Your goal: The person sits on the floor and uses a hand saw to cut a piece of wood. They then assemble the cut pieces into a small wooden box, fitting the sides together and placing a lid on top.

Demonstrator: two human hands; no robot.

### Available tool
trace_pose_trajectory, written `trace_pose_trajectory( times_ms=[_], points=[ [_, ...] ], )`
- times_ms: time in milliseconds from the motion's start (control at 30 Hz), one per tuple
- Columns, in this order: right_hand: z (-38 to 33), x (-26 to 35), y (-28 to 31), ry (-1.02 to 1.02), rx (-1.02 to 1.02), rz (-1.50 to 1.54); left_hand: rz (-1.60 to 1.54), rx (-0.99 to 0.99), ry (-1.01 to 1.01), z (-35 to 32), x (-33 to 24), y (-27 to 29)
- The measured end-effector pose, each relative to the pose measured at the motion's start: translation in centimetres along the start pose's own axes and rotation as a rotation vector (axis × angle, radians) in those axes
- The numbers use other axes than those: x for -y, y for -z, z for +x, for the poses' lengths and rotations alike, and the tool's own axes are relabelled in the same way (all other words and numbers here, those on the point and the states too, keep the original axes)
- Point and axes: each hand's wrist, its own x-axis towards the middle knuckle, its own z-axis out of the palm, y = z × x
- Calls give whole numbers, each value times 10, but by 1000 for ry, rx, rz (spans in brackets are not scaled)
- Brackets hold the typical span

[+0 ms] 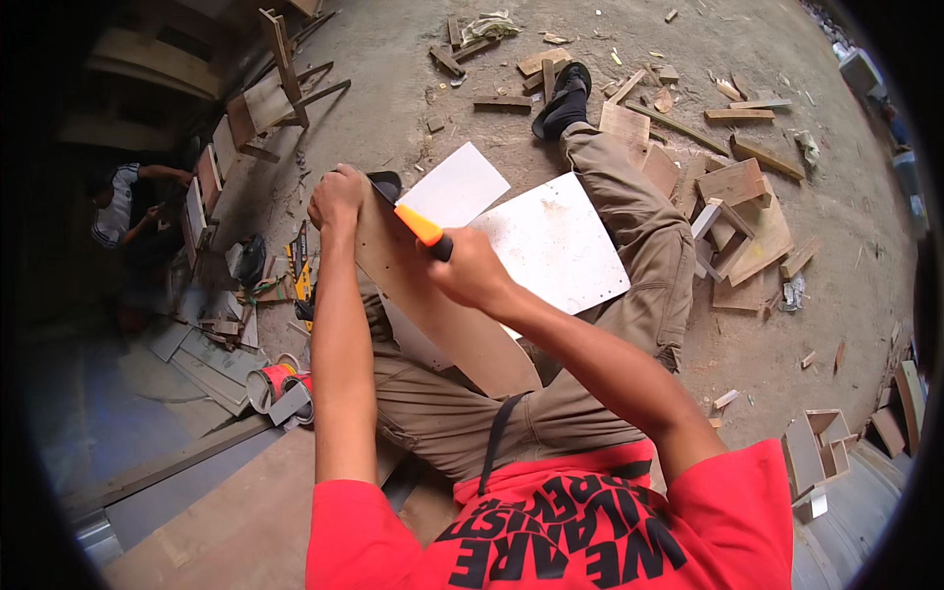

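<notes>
Writing: large black block lettering runs across the front of the red shirt (383, 536); any marking on the tool is too small to read.
Board (433, 305): long, flat, light brown, with a curved outline, a narrower upper end and a few small dark spots.
Board's place: across the seated person's lap, over the brown trousers (649, 265), left of the large white panel (551, 236).
Board's long axis: slants from upper left, at the left hand, to lower right, near the waist.
Tool (421, 226): orange and black handle, slim dark blade.
Tool's direction: blade end toward the upper left, at the board's upper part; handle end toward the lower right.
Left hand (337, 195): fingers closed over the board's upper end.
Right hand (472, 270): wrapped around the tool's black handle end.
</notes>
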Motion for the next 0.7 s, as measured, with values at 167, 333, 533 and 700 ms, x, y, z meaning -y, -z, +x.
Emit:
trace_pose_trajectory(
  times_ms=[167, 333, 533, 700],
  points=[
    [-59, -1, 4, 68, -51, 92, -33, -32, -51, 12, 4, -7],
    [-217, 11, 70, 11, 91, 67, -87, 36, -13, -9, 7, 3],
    [-209, 46, 85, -26, 8, 29, -45, -25, -42, -6, -2, 11],
    [-35, 29, 38, -224, 62, 12, 16, -18, -22, 1, 21, -7]
  ],
)
